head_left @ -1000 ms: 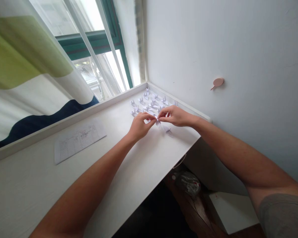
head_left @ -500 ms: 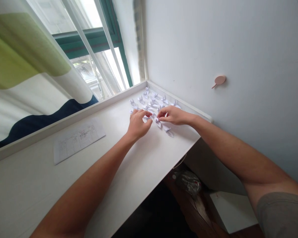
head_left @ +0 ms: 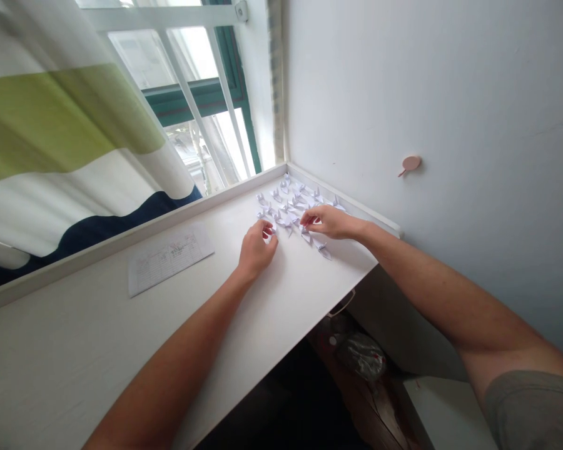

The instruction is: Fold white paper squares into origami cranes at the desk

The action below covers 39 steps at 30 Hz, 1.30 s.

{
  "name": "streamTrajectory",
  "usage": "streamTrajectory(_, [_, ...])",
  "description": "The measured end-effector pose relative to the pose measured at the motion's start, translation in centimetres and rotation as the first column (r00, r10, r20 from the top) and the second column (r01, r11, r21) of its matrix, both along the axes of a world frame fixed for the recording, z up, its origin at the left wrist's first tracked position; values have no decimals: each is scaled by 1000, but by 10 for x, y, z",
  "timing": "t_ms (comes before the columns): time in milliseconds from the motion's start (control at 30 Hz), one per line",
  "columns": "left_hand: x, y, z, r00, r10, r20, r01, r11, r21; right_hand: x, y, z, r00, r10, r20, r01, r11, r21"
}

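Small white folded-paper cranes (head_left: 294,201) stand in rough rows in the far corner of the white desktop. My left hand (head_left: 257,249) is at the near left side of the group, its fingers curled and its thumb close to them around a paper crane (head_left: 273,229), which they partly hide. At the near right side, the bent fingers and thumb of my right hand (head_left: 326,222) pinch another paper crane (head_left: 304,234). One more paper crane (head_left: 323,249) lies just in front of my right hand, toward the desk's front edge.
A printed sheet with a table (head_left: 171,259) lies left of my left hand. A raised rim (head_left: 94,248) borders the desktop (head_left: 89,350) along the window and wall. A striped curtain (head_left: 89,119) hangs at the left. Below the front edge is a clear plastic bag (head_left: 363,355).
My left hand has moved left and slightly nearer, away from my right hand. My right hand stays at almost the same crane. The view has shifted, showing more of the window.
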<state>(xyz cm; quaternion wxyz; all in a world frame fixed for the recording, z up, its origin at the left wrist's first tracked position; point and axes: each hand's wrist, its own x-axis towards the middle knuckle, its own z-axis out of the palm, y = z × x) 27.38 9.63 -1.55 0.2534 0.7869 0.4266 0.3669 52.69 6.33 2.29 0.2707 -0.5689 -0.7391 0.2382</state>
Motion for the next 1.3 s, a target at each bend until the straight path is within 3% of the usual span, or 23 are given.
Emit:
streamTrajectory(133, [2, -1, 6, 1000, -25, 4, 25, 1000, -2, 2, -7, 7, 1000, -15, -21, 16, 999, 39])
streamTrajectory(300, [9, -1, 8, 998, -5, 68, 14, 990, -141, -3, -21, 14, 999, 3, -49, 3, 991, 135])
streamTrajectory(500, [12, -3, 12, 987, 7, 158, 30, 972, -233, -35, -31, 27, 973, 58, 223, -109, 969, 221])
streamTrajectory(700, [-3, -4, 24, 974, 3, 227, 72, 944, -322, -67, -34, 39, 945, 85, 315, -148, 972, 182])
streamTrajectory(833, [-6, 0, 26, 970, -34, 240, 123, 924, -363, -79, -37, 38, 941, 110, 321, -147, 985, 93])
streamTrajectory(967, [-9, 4, 31, 962, 3, 274, 98, 929, -356, -83, -44, 37, 945, 108, 309, -123, 992, 30])
streamTrajectory(1133, [-45, -15, 40, 956, 51, 290, 46, 947, -317, -95, -51, 34, 961, 121, 250, -130, 991, 21])
streamTrajectory(1300, [-129, -71, 42, 980, 159, 117, -139, 977, -160, -158, -49, 25, 951, 290, 111, -301, 949, 99])
